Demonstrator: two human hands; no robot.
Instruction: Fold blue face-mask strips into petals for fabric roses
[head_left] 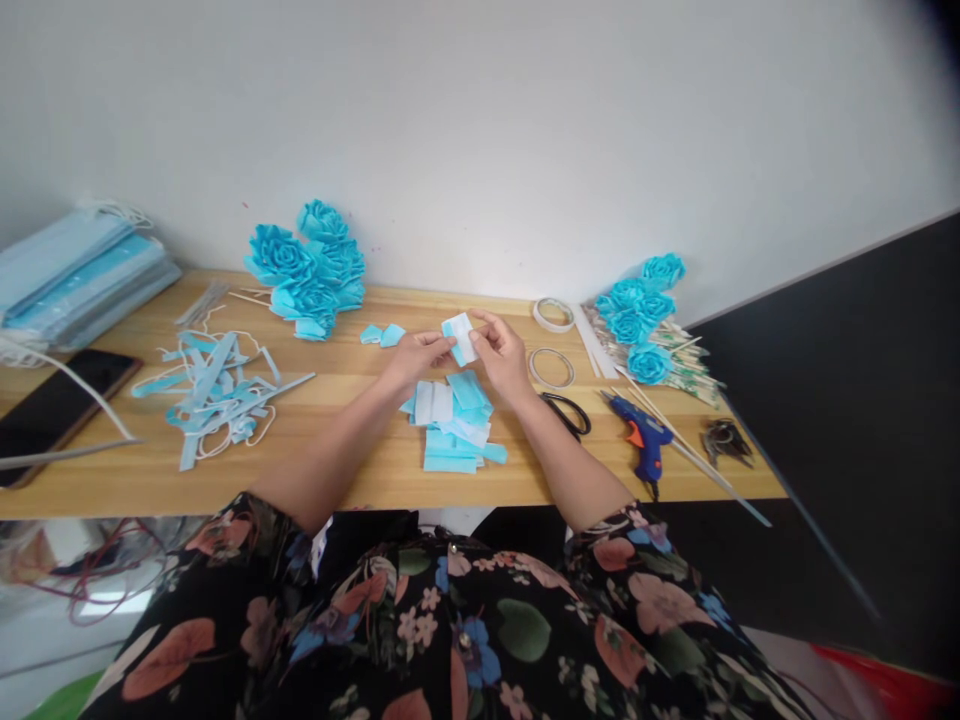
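Between my two hands, above the middle of the table, is a small blue-and-white piece of face mask fabric (460,338). My left hand (418,358) pinches its left edge. The fingers and thumb of my right hand (501,352) close on its right side. Just below lies a loose pile of cut mask pieces (454,440), some blue side up, some white. Two small blue petal-shaped pieces (382,335) rest left of my left hand. Black-handled scissors (571,415) lie near my right forearm, their blades hidden.
Blue fabric roses (315,265) stand at the back left, with more roses (636,308) at the right. Mask stacks (82,275), a phone (67,410) and strap scraps (214,385) occupy the left. Tape rolls (553,315), a blue glue gun (639,435) and sticks (694,455) lie right.
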